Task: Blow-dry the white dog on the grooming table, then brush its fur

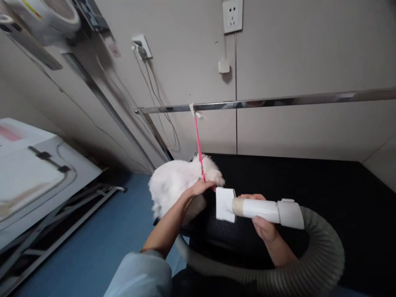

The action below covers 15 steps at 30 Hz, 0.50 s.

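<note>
A white fluffy dog (175,181) is on the black table, with its head toward the right. A pink leash (198,138) runs from its neck up to a metal bar. My left hand (202,187) holds the dog at the front of its neck, below the muzzle; the fingers are partly hidden. In my right hand (266,229) is a white dryer nozzle (262,209), fingers wrapped round its tube. The nozzle's flat, wide head points left toward the dog, close to my left hand but apart from it.
A grey ribbed hose (321,247) curves from the nozzle along the front of the black table (293,177). The metal bar (262,103) crosses above. Sockets with cables (142,49) are on the wall. At left stand a white cabinet (31,173) and a hanging dryer unit (52,20).
</note>
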Available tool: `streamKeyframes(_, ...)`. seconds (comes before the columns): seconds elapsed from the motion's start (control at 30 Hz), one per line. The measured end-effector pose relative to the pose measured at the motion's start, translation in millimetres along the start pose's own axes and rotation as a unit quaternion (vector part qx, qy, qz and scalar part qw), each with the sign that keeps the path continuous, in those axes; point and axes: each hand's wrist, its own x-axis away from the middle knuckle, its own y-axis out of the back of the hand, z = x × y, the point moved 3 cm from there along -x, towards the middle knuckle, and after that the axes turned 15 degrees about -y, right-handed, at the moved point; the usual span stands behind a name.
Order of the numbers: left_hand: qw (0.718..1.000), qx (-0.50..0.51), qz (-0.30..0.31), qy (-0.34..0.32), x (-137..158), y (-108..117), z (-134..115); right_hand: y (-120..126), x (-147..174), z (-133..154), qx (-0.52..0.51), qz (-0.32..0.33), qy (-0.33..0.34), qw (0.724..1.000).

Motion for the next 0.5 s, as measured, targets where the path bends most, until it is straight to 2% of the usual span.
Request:
streamKeyframes(0.07, 0.993, -0.042, -0.109, 0.01, 19.0, 19.3, 1.6, -1.9, -2.0, -1.3, -0.002, 0.002, -0.021, 1.0)
streamKeyframes(0.13, 0.973, -0.039, -0.224, 0.03, 38.3, 47.1, 0.5, -10.2, -5.6, -5.4, -0.018, 0.029, -0.049, 0.998)
streamKeyframes(0.2, 0.953, 0.047, -0.297, 0.035, 53.2, 70.6, -2.2, -22.4, -10.8, -9.2, -0.04, 0.041, -0.053, 0.997)
streamKeyframes(0.27, 0.932, 0.154, -0.329, 0.013, 62.3, 83.5, -5.6, -37.1, -16.7, -11.9, -0.052, 0.055, -0.052, 0.996)
streamKeyframes(0.37, 0.911, 0.239, -0.335, -0.019, 68.4, 78.6, -5.3, -55.8, -23.6, -12.1, -0.052, 0.076, -0.042, 0.995)
streamKeyframes(0.5, 0.928, 0.202, -0.313, -0.008, 64.3, 35.7, 12.9, -66.1, -26.1, -10.6, -0.016, 0.113, -0.021, 0.993)
